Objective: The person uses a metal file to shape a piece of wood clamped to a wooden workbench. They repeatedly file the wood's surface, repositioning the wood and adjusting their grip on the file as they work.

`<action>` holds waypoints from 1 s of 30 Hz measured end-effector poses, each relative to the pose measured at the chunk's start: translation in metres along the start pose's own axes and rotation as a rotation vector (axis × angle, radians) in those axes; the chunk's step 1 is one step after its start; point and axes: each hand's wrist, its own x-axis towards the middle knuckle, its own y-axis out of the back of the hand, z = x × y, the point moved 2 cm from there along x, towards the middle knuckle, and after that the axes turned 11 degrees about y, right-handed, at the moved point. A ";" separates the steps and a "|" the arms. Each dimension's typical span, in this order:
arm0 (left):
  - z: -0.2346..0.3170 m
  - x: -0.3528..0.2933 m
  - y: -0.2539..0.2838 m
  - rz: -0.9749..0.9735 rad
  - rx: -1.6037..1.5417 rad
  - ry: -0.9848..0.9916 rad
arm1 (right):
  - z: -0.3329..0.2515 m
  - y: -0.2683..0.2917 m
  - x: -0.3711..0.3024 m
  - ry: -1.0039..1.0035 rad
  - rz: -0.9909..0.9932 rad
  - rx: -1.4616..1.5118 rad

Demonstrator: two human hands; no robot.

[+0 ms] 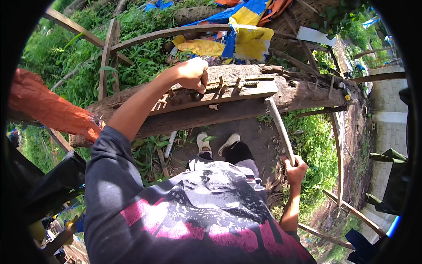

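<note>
At your far left, a torn orange tarp (48, 103) reaches in close to your left sleeve (113, 152), its ragged edge meeting the cloth. Past it, an upright wooden post (105, 66) stands behind the log, with green weeds around it, and a curved pole (176, 31) runs right from there, beyond your left hand (193, 72).

That hand is curled nearly closed over the log (303, 91), thumb and fingers brought down on the visible left end of a ribbed metal rod (248, 83); the grip itself is partly hidden. The rod lies along a squared timber (259, 91) on the log's top, among short upright pegs (238, 81), and its right end stops short of the timber's right end. Below the timber's front edge, a strip of dark ground (237, 125) runs back to your shoes (231, 141), which stand apart from the log.

Your right hand (295, 169) is wrapped firmly around the lower end of a pale bar (280, 130). The bar slants up and left to the timber's right-hand corner; whether they touch, you cannot tell from here. That fist is well apart from the log, between your shirt (206, 207) and the weeds. Farther right, a bent metal loop (314, 83) sits on the log, and a curved wooden strip (337, 154) borders that side, before the block wall (389, 136).
</note>
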 end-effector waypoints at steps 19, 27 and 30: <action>0.015 -0.015 -0.044 0.574 -0.210 0.172 | 0.034 0.058 0.215 0.434 -0.330 -0.098; 0.022 -0.021 -0.047 0.609 -0.105 0.226 | 0.031 0.052 0.260 0.667 -0.270 -0.119; 0.020 -0.022 -0.049 0.633 -0.150 0.227 | 0.031 0.054 0.272 0.689 -0.272 -0.117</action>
